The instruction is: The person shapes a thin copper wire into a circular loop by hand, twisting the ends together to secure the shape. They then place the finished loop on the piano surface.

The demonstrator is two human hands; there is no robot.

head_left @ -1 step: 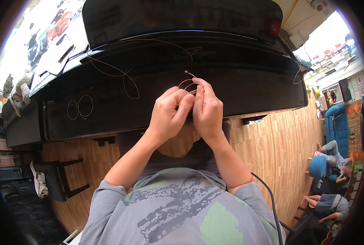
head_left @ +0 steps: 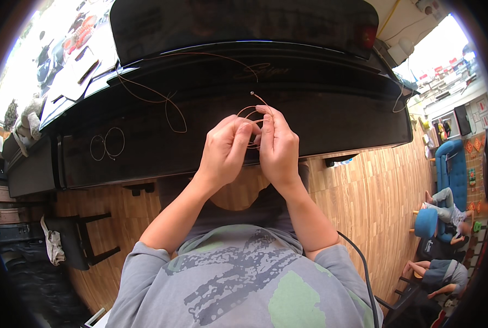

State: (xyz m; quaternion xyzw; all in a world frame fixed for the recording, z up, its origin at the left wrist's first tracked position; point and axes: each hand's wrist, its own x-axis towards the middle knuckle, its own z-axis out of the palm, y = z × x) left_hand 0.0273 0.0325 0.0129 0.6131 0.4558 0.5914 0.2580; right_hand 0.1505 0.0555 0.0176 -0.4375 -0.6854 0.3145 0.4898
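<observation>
Both hands hold a coiled copper-coloured instrument string (head_left: 261,99) over the black piano (head_left: 331,117). A small ball end tops the string's free end, which sticks up beyond my fingers. My left hand (head_left: 222,147) is closed on the left side of the loops, its thumb along the near side. On the other side my right hand (head_left: 278,143) pinches the coil, fingertips raised. Some of the loops are hidden behind the fingers. A pale string coil (head_left: 124,143), bent into two rings, lies at the left of the piano. A longer loose string (head_left: 140,98) trails across its upper ledge.
White papers (head_left: 80,74) and a grey plush toy (head_left: 29,117) are at the far left. A black stool (head_left: 71,240) stands left on the wooden floor (head_left: 364,191). Two people sit at the right, by a blue sofa (head_left: 449,167). A black cable (head_left: 364,268) runs beside my right arm.
The string's ball end has risen slightly and shifted a little right. My left thumb has moved slightly left, widening the gap between my hands.
</observation>
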